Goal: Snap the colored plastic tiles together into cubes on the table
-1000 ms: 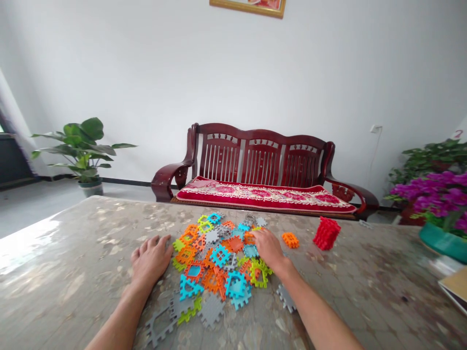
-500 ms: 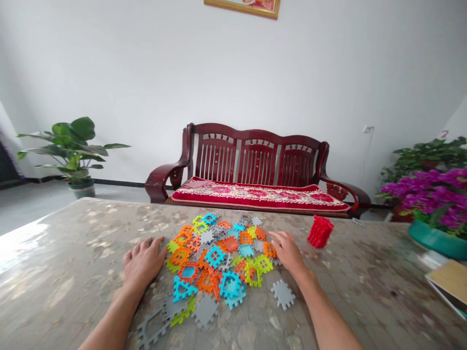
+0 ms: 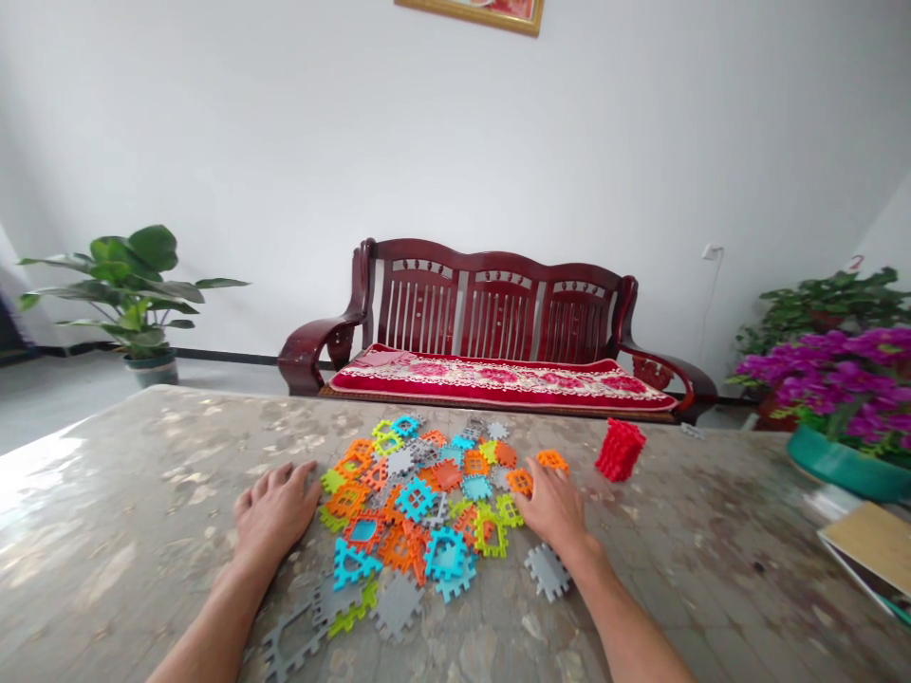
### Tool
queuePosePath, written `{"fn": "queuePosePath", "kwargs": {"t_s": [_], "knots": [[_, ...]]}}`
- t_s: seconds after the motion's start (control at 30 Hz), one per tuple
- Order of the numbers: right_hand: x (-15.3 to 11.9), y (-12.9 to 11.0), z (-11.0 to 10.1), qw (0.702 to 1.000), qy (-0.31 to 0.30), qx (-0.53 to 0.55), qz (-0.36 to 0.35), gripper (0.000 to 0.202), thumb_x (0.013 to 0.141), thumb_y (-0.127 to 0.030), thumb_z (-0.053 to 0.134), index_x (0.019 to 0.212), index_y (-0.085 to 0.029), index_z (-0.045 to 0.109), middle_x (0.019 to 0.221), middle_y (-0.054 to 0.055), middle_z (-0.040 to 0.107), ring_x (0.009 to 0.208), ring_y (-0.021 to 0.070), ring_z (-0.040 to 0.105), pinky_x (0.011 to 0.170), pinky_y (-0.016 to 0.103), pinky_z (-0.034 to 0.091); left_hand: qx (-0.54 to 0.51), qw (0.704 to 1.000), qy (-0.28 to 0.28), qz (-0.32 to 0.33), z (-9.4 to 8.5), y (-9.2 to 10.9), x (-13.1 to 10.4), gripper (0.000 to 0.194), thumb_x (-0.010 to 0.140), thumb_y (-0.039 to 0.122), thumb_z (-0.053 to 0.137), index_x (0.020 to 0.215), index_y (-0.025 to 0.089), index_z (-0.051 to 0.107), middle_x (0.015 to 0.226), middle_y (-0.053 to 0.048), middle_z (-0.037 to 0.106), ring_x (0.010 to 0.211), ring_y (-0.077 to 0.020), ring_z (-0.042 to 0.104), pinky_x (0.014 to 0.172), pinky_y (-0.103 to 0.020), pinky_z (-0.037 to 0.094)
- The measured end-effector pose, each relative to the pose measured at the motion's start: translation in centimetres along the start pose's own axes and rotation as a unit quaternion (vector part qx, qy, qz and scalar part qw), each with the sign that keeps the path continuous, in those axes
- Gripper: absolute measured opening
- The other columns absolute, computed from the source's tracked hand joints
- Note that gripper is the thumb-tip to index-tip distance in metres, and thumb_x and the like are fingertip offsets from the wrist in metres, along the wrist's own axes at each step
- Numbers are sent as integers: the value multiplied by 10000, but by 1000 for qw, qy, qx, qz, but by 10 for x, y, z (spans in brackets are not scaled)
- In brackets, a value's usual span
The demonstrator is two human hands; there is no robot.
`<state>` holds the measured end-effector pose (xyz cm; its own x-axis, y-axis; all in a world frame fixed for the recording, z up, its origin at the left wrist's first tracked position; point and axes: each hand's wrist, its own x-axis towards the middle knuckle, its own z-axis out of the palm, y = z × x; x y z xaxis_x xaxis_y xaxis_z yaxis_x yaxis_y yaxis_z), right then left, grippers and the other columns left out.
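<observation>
A pile of flat toothed plastic pieces in orange, blue, green and grey lies between my hands, with a blue window piece (image 3: 416,498) near its middle. My left hand (image 3: 276,507) rests on the table left of the pile, fingers apart and holding nothing. At the pile's right edge is my right hand (image 3: 551,507), its fingers partly spread beside an orange window piece (image 3: 519,482). Another orange piece (image 3: 552,461) lies just beyond its fingertips. A grey piece (image 3: 547,572) sits beside the right wrist. Farther right stands a red stack of pieces (image 3: 620,450).
The patterned table (image 3: 163,474) fills the foreground. A teal pot (image 3: 846,465) of purple flowers and a tan book or box (image 3: 872,545) are at its right. Behind it stand a wooden bench (image 3: 502,318) and a potted plant (image 3: 151,368).
My right hand has drawn back a little toward me and to the left, uncovering an orange piece beyond the fingers. My left hand stays in place; the view has shifted slightly.
</observation>
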<state>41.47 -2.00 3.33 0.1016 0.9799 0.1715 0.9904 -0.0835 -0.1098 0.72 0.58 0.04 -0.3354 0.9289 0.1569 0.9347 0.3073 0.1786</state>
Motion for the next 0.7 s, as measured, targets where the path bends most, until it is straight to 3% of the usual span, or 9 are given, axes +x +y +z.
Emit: {"fn": "queuePosePath", "kwargs": {"t_s": [0.2,0.37,0.5,0.7], "knots": [[4,7,3,997,65,34,3,517,859,-368,573,1346,-194,590,1231,116,695,1135,275,612,944,352,442,-4,1000,14,3,4,-2,0,534,936,474,325,1357,277,590,1450,-112,538,1364,-324,440,1136,-497,285],[17,35,-2,984,141,69,86,517,871,-418,567,1343,-211,591,1194,93,711,1071,262,640,916,340,463,-11,1000,29,7,6,-4,2,512,924,474,364,1330,283,610,1423,-117,566,1334,-328,466,1118,-504,314],[25,55,-2,978,138,54,147,543,875,-455,567,1361,-211,581,1181,111,708,1069,278,641,873,353,478,-9,1000,25,9,5,-4,2,534,927,474,343,1352,273,596,1428,-122,557,1335,-339,469,1125,-518,309],[31,57,2,983,111,18,146,541,894,-441,552,1380,-205,569,1171,130,707,1082,278,635,901,370,461,-7,1000,20,8,4,-3,1,535,930,467,338,1354,270,597,1427,-123,556,1350,-338,458,1126,-518,315]]}}
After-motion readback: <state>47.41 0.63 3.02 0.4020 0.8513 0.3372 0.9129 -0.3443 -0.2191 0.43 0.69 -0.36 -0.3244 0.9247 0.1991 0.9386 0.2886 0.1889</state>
